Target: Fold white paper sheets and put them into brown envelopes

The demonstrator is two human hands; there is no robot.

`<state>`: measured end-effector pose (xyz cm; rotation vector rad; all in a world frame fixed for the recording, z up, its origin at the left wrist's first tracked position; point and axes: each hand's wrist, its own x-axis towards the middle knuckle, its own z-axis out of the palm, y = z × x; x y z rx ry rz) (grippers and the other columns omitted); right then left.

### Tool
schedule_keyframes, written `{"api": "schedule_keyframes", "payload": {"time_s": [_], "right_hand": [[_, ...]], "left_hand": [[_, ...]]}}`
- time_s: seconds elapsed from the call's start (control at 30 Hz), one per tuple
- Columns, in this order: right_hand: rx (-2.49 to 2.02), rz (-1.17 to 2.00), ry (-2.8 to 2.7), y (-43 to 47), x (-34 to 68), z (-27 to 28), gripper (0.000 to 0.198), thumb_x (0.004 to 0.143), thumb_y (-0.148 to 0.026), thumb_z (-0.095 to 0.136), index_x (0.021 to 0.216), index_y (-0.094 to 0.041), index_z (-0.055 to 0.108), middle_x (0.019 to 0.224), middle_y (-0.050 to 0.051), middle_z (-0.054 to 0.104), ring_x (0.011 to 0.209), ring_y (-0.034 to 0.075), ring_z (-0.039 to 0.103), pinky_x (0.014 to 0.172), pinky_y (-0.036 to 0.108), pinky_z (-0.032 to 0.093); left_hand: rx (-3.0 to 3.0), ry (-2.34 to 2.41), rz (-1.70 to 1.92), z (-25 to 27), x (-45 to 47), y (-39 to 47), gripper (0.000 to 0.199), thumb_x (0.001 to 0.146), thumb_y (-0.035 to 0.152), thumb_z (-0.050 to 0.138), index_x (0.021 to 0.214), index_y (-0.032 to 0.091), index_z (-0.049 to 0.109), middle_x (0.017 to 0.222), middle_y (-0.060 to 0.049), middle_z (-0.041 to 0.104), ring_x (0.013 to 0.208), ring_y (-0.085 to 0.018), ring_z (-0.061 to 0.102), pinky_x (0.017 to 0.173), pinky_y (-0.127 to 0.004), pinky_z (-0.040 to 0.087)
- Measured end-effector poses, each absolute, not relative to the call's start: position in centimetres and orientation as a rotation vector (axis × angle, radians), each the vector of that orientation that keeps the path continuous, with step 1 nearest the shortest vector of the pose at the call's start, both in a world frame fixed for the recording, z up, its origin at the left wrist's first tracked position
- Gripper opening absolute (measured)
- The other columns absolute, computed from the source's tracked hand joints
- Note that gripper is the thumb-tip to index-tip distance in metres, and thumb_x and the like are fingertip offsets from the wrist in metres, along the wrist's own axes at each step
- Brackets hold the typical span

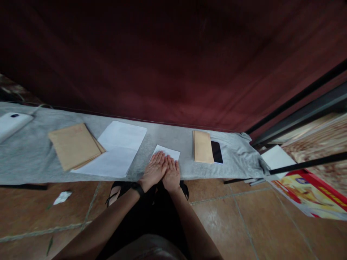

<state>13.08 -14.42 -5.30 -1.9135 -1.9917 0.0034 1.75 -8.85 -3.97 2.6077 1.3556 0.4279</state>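
Both hands lie flat on a small folded sheet of white paper (171,152) near the front edge of the bench. My left hand (155,169) is stretched out over its left part, a black band on the wrist. Close against it, my right hand (171,175) presses on the paper's right part with fingers extended. Much of the folded paper is hidden under the hands. To the left lie larger white sheets (119,144) with a crease across them. Brown envelopes (74,144) in a stack overlap their left side. More brown envelopes (203,146) rest to the right.
A dark phone (217,151) sits partly under the right envelopes. At the far left is a white device (13,124) with a cable. Grey cloth (159,133) covers the narrow bench, backed by a dark red curtain (173,72). A colourful box (311,195) stands at right, beside black metal bars.
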Motion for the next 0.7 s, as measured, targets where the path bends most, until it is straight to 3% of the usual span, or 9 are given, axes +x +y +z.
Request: {"api": "schedule_keyframes", "payload": {"time_s": [0.23,0.43,0.7], "right_hand": [[-1.908,0.003,-2.016,-14.3,13.1,-5.5,0.061,0.095,-0.023,0.050,0.154,-0.013,0.036,0.156,0.014,0.040,0.146,0.027,0.035,0.122,0.047,0.019],[-1.933,-0.012,-1.960,-14.1,12.9,-6.0,0.054,0.100,-0.023,0.042,0.153,-0.012,0.037,0.153,0.014,0.045,0.145,0.025,0.038,0.122,0.047,0.021],[-1.998,-0.061,-1.876,-14.0,12.9,-5.9,0.048,0.106,-0.028,0.032,0.149,-0.012,0.043,0.154,0.013,0.043,0.143,0.024,0.041,0.121,0.048,0.025]], "left_hand": [[2.553,1.297,0.370,-4.5,3.7,-6.6,0.059,0.099,0.034,0.024,0.149,0.005,0.039,0.157,-0.017,0.039,0.149,-0.024,0.029,0.123,-0.044,0.021],[2.563,1.356,0.415,-4.8,3.1,-5.7,0.062,0.101,0.041,0.022,0.149,0.006,0.038,0.159,-0.017,0.035,0.151,-0.024,0.024,0.123,-0.044,0.020],[2.593,1.482,0.407,-4.8,2.0,-5.7,0.068,0.101,0.043,0.022,0.150,-0.003,0.034,0.160,-0.021,0.032,0.152,-0.027,0.020,0.124,-0.043,0.017]]}}
